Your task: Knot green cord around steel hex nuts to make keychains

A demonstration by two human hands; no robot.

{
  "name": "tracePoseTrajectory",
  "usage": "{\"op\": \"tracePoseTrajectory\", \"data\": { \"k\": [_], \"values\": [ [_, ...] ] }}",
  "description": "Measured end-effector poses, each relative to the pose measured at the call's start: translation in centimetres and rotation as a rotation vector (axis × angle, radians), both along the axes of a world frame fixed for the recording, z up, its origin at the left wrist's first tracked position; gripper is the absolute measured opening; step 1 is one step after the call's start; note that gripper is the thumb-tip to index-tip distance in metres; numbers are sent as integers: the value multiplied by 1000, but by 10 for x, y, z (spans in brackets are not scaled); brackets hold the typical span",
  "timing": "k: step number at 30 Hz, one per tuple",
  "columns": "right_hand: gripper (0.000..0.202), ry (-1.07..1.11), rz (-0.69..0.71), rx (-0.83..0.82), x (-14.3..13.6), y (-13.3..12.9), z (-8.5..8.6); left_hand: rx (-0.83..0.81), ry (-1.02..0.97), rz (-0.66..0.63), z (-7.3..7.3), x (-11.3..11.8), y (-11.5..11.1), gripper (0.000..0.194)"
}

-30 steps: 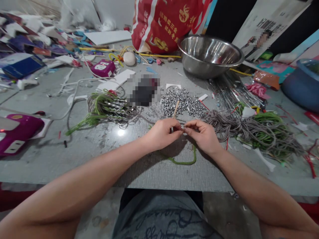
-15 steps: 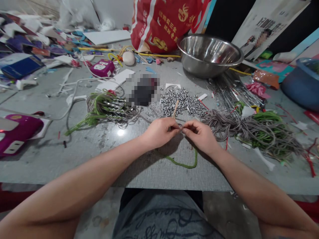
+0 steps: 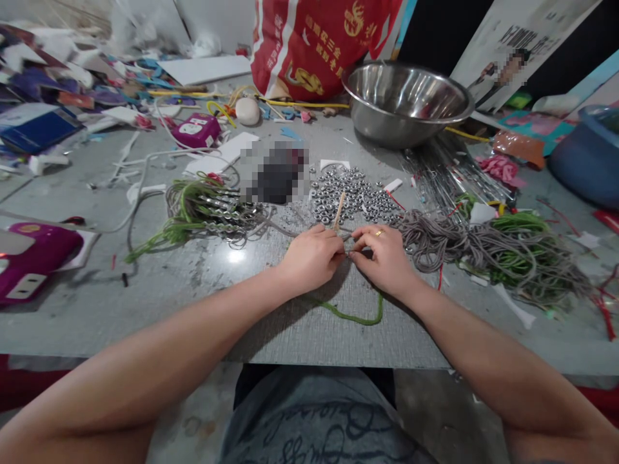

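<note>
Left grip (image 3: pixel 312 258) and right grip (image 3: pixel 385 259), pinched closed, share a tiny piece (image 3: pixel 348 253) I can't identify.
Green cord (image 3: pixel 355 319) runs crosswise just bodyward, its bend nearer the right.

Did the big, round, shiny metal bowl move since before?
No, the bowl hasn't moved: against the small silver metal beads, it stays in the same place, behind and to the right.

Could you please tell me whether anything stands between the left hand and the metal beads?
Yes: a stick slants up just beyond the left hand, in front of some metal beads. I can't tell whether the hand touches it.
</note>
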State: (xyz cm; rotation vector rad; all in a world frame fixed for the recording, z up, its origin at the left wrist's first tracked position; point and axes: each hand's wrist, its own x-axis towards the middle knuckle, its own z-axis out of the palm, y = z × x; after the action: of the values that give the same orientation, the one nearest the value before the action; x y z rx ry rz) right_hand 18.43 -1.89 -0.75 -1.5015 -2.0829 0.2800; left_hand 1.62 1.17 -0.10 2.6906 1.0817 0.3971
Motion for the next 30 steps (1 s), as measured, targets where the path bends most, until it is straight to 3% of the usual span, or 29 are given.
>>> {"op": "tracePoseTrajectory", "data": {
  "k": [10, 14, 18, 21, 27, 30],
  "values": [
    [10, -73, -107, 9, -7, 3, 0, -3, -43, -14, -4, 5, -2, 16],
    [5, 3, -13, 3, 2, 7, 1, -48, -109, 13, -4, 3, 0, 14],
    [10, 202, 94, -50, 11, 10, 4, -172, -319, 77, 1, -1, 5, 14],
    [14, 408, 106, -165, 11, 8, 8, -249, -435, 111, 6, -2, 7, 17],
    [25, 843, 50, -631, 3, -2, 12, -356, -519, 127, 10, -1, 2, 18],
    [29, 988, 58, -740, 1, -4, 12, -399, -543, 119, 12, 0, 0, 19]
  ]
}}
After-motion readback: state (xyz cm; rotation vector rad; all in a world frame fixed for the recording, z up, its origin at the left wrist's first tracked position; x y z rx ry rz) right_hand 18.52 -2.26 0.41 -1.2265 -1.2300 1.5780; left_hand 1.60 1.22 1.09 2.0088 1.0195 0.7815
